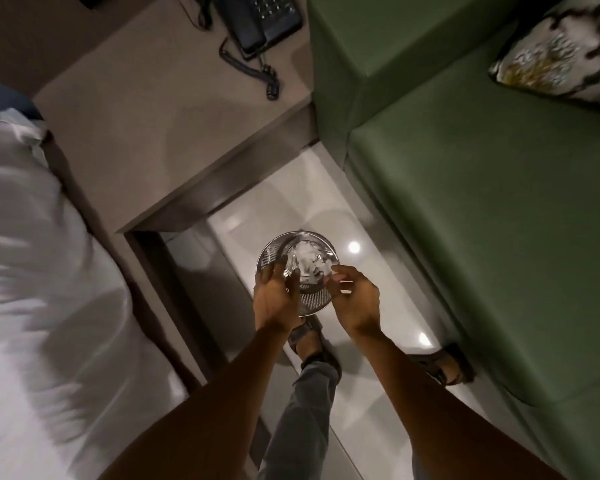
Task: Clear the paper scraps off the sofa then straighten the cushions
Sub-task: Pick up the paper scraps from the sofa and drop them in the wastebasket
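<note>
A round metal mesh bin [312,301] stands on the floor between the bed and the sofa, with white crumpled paper scraps [305,263] lying in it. Both my hands hover just above its near rim. My left hand [274,296] has its fingers spread over the bin's left side and holds nothing. My right hand [355,299] is at the bin's right edge, fingers loosely curled, with nothing visible in them. The green sofa [499,202] fills the right side; its seat shows no scraps. A patterned cushion [561,53] leans in the top right corner.
A beige side table [146,116] with a black corded telephone [264,19] sits behind the bin. A white-sheeted bed [32,271] runs along the left. My sandalled feet [309,341] stand on the glossy tiled floor [361,393] just behind the bin.
</note>
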Available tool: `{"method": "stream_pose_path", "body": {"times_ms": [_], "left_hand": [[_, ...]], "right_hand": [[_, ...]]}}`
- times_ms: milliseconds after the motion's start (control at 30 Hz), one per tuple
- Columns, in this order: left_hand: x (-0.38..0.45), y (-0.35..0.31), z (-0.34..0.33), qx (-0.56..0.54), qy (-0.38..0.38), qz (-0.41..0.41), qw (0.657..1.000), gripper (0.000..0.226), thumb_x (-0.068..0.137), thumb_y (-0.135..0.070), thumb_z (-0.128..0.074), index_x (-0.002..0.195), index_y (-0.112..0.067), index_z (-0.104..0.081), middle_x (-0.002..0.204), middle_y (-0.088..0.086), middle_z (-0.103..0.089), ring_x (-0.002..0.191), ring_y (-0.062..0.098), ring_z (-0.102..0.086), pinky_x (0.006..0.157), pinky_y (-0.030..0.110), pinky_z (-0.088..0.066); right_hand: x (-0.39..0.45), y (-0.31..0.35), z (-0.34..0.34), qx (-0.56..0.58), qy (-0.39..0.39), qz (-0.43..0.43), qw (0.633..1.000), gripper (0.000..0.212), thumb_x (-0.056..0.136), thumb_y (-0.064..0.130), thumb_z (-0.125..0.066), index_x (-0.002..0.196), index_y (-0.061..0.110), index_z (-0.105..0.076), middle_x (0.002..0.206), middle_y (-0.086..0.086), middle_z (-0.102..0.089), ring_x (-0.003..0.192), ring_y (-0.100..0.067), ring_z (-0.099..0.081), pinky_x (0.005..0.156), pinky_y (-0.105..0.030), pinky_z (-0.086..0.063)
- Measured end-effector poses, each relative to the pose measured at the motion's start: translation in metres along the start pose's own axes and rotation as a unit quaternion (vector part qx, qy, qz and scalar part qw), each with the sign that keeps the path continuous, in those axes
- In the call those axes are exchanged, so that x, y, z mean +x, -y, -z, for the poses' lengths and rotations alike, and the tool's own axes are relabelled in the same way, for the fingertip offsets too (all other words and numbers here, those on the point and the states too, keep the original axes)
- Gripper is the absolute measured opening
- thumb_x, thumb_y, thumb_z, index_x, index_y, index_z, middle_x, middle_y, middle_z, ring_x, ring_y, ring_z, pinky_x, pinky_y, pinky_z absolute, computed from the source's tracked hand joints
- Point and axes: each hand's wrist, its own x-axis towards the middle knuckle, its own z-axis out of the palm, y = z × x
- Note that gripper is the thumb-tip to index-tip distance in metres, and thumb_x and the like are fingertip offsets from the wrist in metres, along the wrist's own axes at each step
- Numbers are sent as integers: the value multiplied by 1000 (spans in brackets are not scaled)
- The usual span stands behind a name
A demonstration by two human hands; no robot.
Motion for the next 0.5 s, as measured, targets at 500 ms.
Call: {"method": "stream_pose_path", "body": {"times_ms": [500], "left_hand": [[-70, -209, -35, 6, -25, -93, 995, 71, 107, -64, -29, 165, -26, -13, 175, 4, -18, 161, 27, -14, 129, 46, -7]], "right_hand": [[-8, 14, 211, 28, -107, 39, 993, 46, 100, 44, -69, 138, 19, -65, 138, -4, -71, 125, -22, -66, 108, -33, -50]]}}
